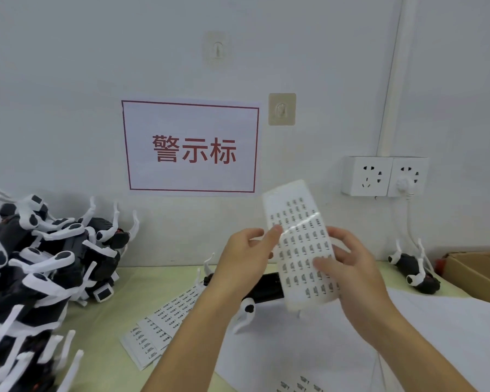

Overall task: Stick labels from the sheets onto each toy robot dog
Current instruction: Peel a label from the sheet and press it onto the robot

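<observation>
A label sheet is held upright at centre right of the frame, between both hands. The left hand is curled at the sheet's left edge, its thumb pressed on the printed face; the right hand is curled round the right edge, thumb on the face lower down. Directly behind the hands, one toy robot dog is seen lying on the yellow-green table, black body with white legs. A pile of toy dogs is stacked at the left of the frame. Another single dog lies at the right, near a cardboard box. More label sheets lie flat at lower centre. On the wall, a red-bordered sign and two sockets are noted.
</observation>
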